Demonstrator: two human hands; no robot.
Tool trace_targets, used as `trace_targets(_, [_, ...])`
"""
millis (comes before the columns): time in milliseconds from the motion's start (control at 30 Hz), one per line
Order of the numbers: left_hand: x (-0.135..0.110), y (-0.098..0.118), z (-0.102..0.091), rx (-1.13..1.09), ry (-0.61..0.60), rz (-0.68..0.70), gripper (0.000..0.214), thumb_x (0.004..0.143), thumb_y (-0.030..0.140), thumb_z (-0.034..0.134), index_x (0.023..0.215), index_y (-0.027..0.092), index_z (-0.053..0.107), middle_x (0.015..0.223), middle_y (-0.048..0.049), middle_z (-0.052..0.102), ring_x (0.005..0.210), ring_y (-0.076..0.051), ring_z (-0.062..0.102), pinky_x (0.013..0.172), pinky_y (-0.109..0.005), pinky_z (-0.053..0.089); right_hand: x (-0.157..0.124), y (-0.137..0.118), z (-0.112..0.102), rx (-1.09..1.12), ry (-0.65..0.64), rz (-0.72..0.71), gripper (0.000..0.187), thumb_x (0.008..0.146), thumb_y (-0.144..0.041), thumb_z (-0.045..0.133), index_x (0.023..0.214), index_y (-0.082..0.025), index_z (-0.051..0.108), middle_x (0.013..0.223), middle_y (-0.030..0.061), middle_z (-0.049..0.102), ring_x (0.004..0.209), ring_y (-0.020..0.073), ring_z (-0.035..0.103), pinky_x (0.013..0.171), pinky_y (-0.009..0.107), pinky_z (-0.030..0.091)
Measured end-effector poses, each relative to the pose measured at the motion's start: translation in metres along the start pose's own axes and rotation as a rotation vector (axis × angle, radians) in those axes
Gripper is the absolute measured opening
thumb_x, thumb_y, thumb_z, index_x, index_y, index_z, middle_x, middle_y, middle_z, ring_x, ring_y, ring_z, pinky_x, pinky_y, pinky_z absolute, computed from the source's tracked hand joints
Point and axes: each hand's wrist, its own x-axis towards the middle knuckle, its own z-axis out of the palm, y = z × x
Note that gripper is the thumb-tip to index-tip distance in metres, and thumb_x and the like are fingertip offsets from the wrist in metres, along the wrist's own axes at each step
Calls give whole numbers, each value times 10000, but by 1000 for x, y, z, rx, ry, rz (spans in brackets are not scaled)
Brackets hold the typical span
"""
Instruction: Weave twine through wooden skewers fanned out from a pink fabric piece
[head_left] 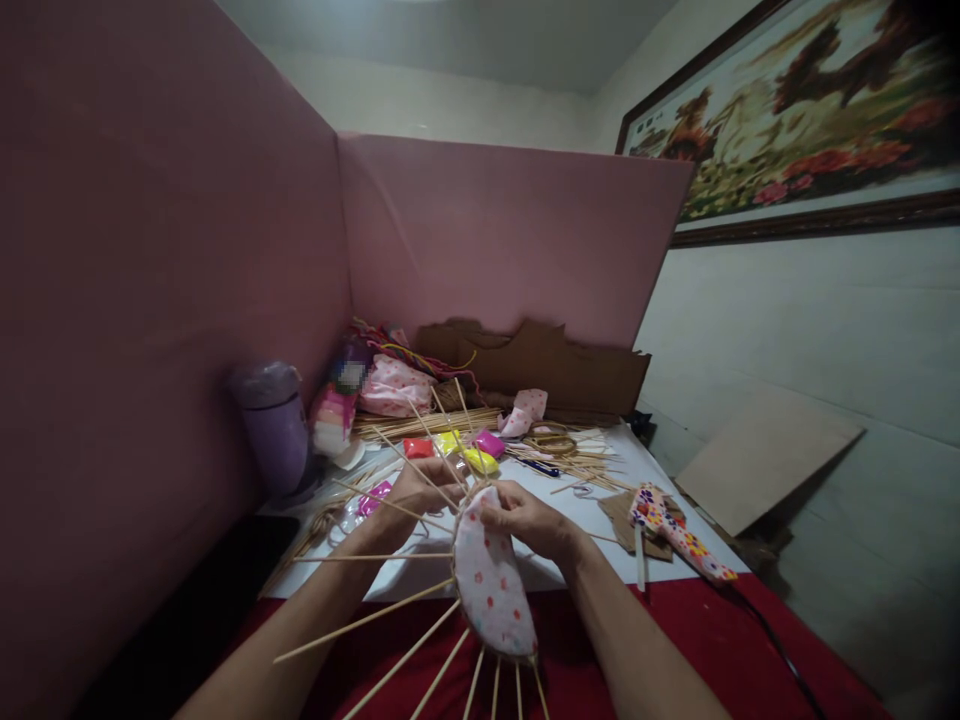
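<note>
Between my hands is a fabric-covered half-round piece, white with small red prints. Thin wooden sticks fan out from its rim to the left, top and bottom. My right hand is closed on its upper right edge, thumb pressed on the cloth. At the upper left rim, among the sticks, my left hand has its fingers curled in; the fingertips are partly hidden behind the sticks. The piece is tilted and held above the table's front edge.
A flower-patterned glue gun with a cord lies on cardboard at the right. Coloured clay packets, bundled sticks and printed cloth lie behind my hands. A purple tumbler stands left, by the pink partition.
</note>
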Motion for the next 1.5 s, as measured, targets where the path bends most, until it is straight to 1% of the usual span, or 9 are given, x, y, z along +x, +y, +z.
trace_targets(233, [1, -4, 1, -14, 15, -11, 290, 483, 328, 786, 613, 117, 636, 496, 2, 582, 418, -76, 455, 430, -211, 306, 1, 3, 1, 23, 2, 23, 350, 663, -415, 698, 804, -108, 605, 670, -4, 544, 582, 83, 471, 557, 193, 366])
trace_targets(367, [1, -1, -1, -6, -57, 1, 259, 494, 317, 781, 611, 119, 663, 502, -15, 611, 433, -91, 492, 449, -220, 355, 1, 0, 2, 25, -21, 52, 349, 656, -418, 698, 791, -110, 609, 685, 2, 556, 588, 86, 478, 562, 199, 371])
trace_targets(533, [9, 6, -5, 146, -109, 51, 203, 525, 286, 754, 620, 119, 689, 562, -41, 647, 500, -121, 553, 513, -249, 432, 0, -1, 2, 30, -37, 57, 351, 631, -416, 713, 772, -114, 601, 669, -11, 542, 579, 79, 467, 560, 195, 366])
trace_targets(667, [23, 15, -13, 277, -149, 73, 197, 500, 260, 755, 602, 104, 692, 515, -36, 619, 450, -109, 521, 467, -240, 415, -2, -1, 3, 52, -95, 95, 336, 617, -396, 727, 740, -117, 586, 640, -23, 524, 551, 70, 461, 533, 187, 362])
trace_targets(867, [43, 46, -48, 523, -146, 107, 152, 539, 237, 725, 609, 108, 683, 539, -28, 612, 479, -101, 505, 456, -209, 373, -3, -3, 2, 48, -94, 106, 310, 619, -351, 728, 758, -112, 588, 647, -17, 545, 550, 68, 480, 516, 177, 370])
trace_targets(967, [50, 71, -64, 624, -136, 123, 150, 526, 238, 732, 570, 116, 656, 516, 0, 572, 477, -85, 464, 436, -189, 323, -2, -4, 1, 56, -72, 128, 312, 604, -349, 732, 749, -113, 589, 638, -19, 549, 538, 71, 485, 509, 182, 378])
trace_targets(1067, [53, 100, -73, 777, -115, 128, 213, 524, 272, 736, 501, 119, 590, 434, 48, 447, 418, -53, 352, 398, -187, 235, -1, -5, 1, 56, -51, 127, 293, 597, -337, 731, 721, -115, 586, 611, -27, 540, 519, 68, 479, 499, 181, 372])
trace_targets(1267, [55, 144, -75, 963, -240, 131, 273, 565, 343, 715, 539, 134, 541, 474, 50, 428, 455, -68, 354, 430, -206, 244, 0, -3, 0, 46, -28, 143, 288, 597, -339, 719, 708, -114, 577, 579, -35, 526, 496, 61, 463, 472, 173, 342])
trace_targets(1500, [68, 153, -58, 1120, -264, 213, 195, 545, 302, 716, 576, 136, 620, 503, 52, 505, 498, -76, 414, 482, -206, 293, -1, 0, -2, 54, -63, 179, 263, 594, -298, 720, 718, -110, 583, 595, -29, 541, 496, 61, 474, 467, 168, 353])
